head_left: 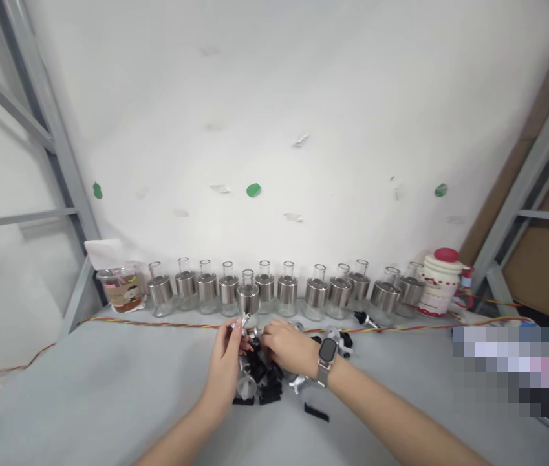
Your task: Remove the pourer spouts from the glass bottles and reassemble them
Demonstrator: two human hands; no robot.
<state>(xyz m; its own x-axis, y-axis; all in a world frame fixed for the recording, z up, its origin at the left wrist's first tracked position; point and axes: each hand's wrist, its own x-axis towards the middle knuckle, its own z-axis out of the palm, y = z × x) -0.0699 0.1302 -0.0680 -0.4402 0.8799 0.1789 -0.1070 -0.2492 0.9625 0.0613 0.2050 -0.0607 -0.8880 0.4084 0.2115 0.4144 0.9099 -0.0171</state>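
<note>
My left hand (226, 355) is closed around a small shiny silver piece that looks like a pourer spout (245, 320), its tip poking up above the fingers. Beside it, my right hand (290, 347), with a watch at the wrist, has its fingers curled down at the small parts. What those fingertips grip, if anything, is hidden. Under and between both hands lies a heap of black pieces (270, 391). A clear round part (246, 388) sits at its near left, and a white-silver piece (297, 384) lies below my right hand.
Glass bottles with steel sleeves (288, 288) stand in a row along the wall. A black-tipped spout (365, 319) and a black strip (317, 412) lie apart on the grey table (123, 388). A twisted wire (158, 323) crosses behind my hands. A drink cup (123, 290) and red-lidded jar (441, 285) flank the row.
</note>
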